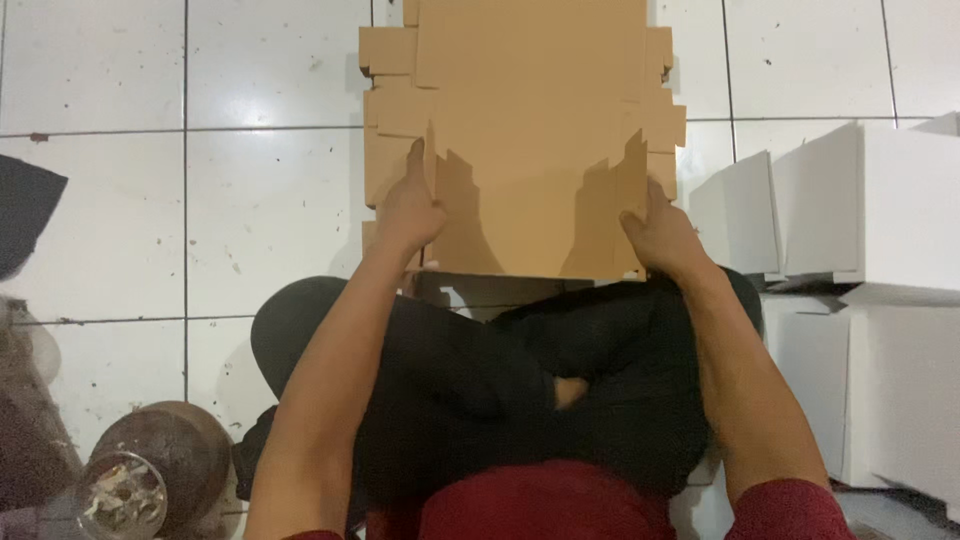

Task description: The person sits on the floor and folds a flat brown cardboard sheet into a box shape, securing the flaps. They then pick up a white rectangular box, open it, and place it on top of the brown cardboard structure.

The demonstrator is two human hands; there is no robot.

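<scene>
A flat brown cardboard box blank (530, 130) lies on the white tiled floor in front of my crossed legs. My left hand (410, 205) grips the left side flap, which stands partly raised. My right hand (660, 230) holds the right side flap, also lifted from the sheet. More brown blanks show stacked beneath, their tabs sticking out at the left and right edges.
Folded white boxes (860, 210) are piled at the right, close to my right knee. A round brown jar with a glass lid (150, 470) stands at the lower left. A dark cloth (25, 210) lies at the left edge. White floor tiles (260, 210) surround the cardboard.
</scene>
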